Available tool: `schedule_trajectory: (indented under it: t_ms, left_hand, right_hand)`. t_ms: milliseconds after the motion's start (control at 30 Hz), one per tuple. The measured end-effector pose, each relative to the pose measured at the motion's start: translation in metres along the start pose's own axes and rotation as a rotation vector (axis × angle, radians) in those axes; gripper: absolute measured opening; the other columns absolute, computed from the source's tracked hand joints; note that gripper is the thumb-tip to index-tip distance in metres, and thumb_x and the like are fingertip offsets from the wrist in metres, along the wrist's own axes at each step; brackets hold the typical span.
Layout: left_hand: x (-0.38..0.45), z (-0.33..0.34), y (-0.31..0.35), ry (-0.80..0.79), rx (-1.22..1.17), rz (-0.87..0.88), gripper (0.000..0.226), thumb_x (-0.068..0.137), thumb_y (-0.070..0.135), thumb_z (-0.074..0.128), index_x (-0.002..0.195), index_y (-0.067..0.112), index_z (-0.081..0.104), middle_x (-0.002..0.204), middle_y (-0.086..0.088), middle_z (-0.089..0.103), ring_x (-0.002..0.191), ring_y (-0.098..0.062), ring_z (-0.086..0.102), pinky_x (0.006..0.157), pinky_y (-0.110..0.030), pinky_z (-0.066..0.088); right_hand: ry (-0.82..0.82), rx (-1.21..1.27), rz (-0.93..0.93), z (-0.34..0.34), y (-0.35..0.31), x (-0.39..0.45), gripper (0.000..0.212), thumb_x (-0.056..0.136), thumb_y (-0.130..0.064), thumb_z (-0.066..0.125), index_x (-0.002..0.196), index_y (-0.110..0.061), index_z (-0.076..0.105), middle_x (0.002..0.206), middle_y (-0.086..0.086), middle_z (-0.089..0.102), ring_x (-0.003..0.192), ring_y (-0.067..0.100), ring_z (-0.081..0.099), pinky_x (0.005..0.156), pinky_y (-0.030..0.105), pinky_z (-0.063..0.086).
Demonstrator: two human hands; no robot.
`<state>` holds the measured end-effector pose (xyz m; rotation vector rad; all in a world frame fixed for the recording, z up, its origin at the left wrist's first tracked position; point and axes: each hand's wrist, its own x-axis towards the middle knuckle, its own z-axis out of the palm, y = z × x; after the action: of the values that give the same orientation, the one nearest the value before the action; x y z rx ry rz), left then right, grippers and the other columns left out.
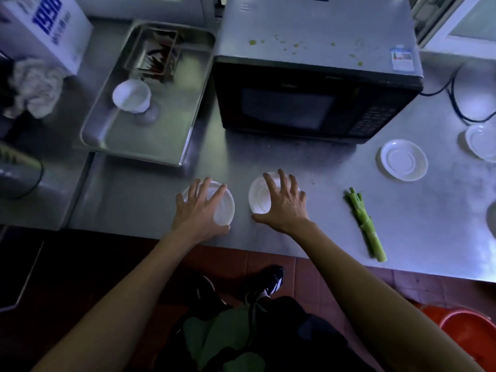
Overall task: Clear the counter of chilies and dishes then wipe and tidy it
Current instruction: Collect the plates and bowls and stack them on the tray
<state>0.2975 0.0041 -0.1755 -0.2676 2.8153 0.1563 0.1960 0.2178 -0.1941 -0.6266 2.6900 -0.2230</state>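
Observation:
Two white dishes sit side by side near the front edge of the steel counter [308,237]. My left hand [200,210] spans the left dish [226,208], fingers at its far rim and thumb curled at its near rim. My right hand [281,202] covers the right dish [257,197] the same way, fingers spread over the far rim and thumb at the near edge. A white saucer [404,159] lies further right, and another white dish [480,142] at the right border. Red chilies [157,53] lie in a small metal container inside a steel tray [150,140].
A black microwave [316,98] stands behind the dishes, with green specks on its top. The tray also holds a white cup [131,96]. A green stalk bundle [365,224] lies right of my hands. A crumpled cloth [35,87] and a box [45,25] are far left, with an orange basin [467,331] on the floor.

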Motion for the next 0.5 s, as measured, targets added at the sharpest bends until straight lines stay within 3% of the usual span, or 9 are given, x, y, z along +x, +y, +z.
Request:
schedule_trajectory:
  t_ms: [500]
  left_hand:
    - [-0.045,-0.01,-0.178,0.052,-0.137,-0.094,0.111,0.064,0.076,0.059,0.152,0.043,0.001,0.164,0.001,-0.007,0.15,-0.028,-0.007,0.11,-0.064,0.02]
  right_hand:
    - [0.106,-0.051,-0.144,-0.013,-0.175,0.005,0.114,0.061,-0.075,0.073,0.152,-0.036,0.016,0.161,0.004,0.006,0.144,0.036,0.01,0.103,0.06,0.036]
